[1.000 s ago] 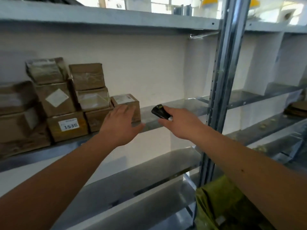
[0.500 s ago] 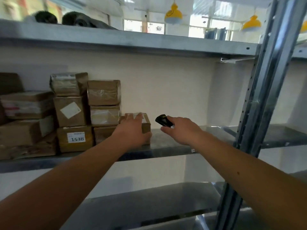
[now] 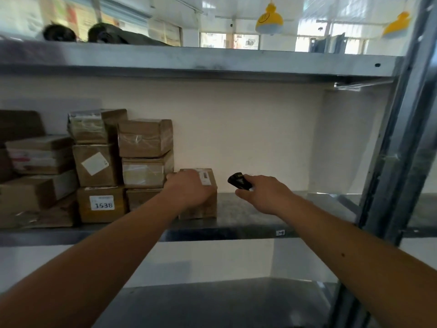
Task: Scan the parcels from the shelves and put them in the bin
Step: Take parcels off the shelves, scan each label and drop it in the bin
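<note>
small brown labelled parcel [image 3: 205, 200] upright on the metal shelf [image 3: 248, 223], beside stacked parcels [image 3: 123, 166].

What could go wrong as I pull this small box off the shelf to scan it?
The small box stands close against the stacked boxes, so dragging it out with the left hand may nudge the stack. That hand also covers part of the white label, which could block a read by the scanner in the right hand.

left hand [image 3: 189, 188] grips parcel [image 3: 203, 204] | right hand [image 3: 264, 195] holds scanner [image 3: 238, 181]
</note>
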`<state>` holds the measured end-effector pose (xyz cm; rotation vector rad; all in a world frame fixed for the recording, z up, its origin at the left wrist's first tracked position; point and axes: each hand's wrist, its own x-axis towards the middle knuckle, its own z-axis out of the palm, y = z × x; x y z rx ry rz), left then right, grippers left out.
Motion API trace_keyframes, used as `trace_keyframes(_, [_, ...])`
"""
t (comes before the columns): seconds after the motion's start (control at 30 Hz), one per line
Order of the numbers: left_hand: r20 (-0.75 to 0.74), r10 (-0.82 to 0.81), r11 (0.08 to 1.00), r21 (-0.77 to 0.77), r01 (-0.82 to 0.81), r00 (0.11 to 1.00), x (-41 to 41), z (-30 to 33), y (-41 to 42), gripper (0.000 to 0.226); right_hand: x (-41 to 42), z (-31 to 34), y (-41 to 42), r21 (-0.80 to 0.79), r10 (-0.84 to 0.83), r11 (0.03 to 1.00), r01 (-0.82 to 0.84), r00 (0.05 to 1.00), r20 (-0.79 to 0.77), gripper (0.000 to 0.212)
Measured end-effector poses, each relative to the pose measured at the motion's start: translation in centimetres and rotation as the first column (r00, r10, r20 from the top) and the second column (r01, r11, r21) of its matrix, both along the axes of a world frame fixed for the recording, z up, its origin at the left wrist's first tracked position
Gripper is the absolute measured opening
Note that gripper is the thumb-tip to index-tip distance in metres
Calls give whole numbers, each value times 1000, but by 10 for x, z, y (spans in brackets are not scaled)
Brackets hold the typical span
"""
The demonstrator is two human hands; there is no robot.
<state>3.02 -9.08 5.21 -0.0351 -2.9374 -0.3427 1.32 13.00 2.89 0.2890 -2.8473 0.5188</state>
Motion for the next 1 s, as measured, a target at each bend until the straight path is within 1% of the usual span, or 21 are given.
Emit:
trace_keyframes(0.1, [-55, 45, 998, 54, -42, 997, -12, -5, -5, 57, -4, 1, 1, 28, 13, 1000, -13, 1000, -3, 61])
trace_keyframes(0.17, [-68, 56, 996, 66, -52, 996, -18, -10, -4, 54, -4, 0, 0, 91, 15, 996, -13, 1000, -24, 57])
trace_keyframes(0.3, [-52, 21, 975, 220, -9, 998, -25, -10, 4, 47, -2, 2, -2, 133, 23, 991, -16, 998, -52, 58])
trace_keyframes(0.47, [1, -12, 922, 387, 11, 1000, -42, -3, 10, 48, -1, 15, 14, 256, -60, 962, 91, 990, -124, 65])
trace_keyframes(0.53, [60, -16, 861, 508, -17, 998, -49, -2, 12, 56, -1, 19, 21, 271, -80, 956, 113, 988, -130, 65])
trace_keyframes(0.57, [100, -31, 810, 586, -34, 995, -54, -4, 12, 62, 0, 20, 24, 266, -84, 957, 116, 988, -127, 65])
trace_keyframes(0.63, [156, -85, 671, 739, -59, 984, -61, -12, 12, 77, 2, 21, 28, 244, -85, 963, 112, 989, -117, 64])
trace_keyframes(0.67, [177, -113, 609, 790, -73, 978, -63, -17, 12, 87, 3, 20, 30, 229, -82, 967, 107, 990, -113, 62])
trace_keyframes(0.73, [197, -181, 520, 851, -76, 963, -68, -28, 13, 102, 8, 18, 32, 193, -81, 976, 98, 992, -97, 60])
trace_keyframes(0.8, [175, -248, 445, 894, -48, 953, -68, -34, 15, 110, 13, 14, 35, 164, -91, 981, 102, 993, -74, 59])
trace_keyframes(0.83, [149, -274, 425, 905, -20, 950, -69, -35, 15, 111, 15, 12, 37, 156, -100, 982, 108, 993, -63, 59])
trace_keyframes(0.87, [121, -292, 426, 905, 16, 949, -69, -36, 15, 111, 18, 10, 38, 148, -109, 982, 115, 993, -52, 59])
trace_keyframes(0.93, [62, -298, 462, 883, 87, 952, -69, -40, 14, 113, 24, 8, 41, 122, -129, 984, 132, 991, -33, 61])
trace_keyframes(1.0, [18, -300, 472, 872, 132, 954, -64, -44, 13, 114, 31, 7, 44, 73, -152, 986, 152, 988, -9, 63])
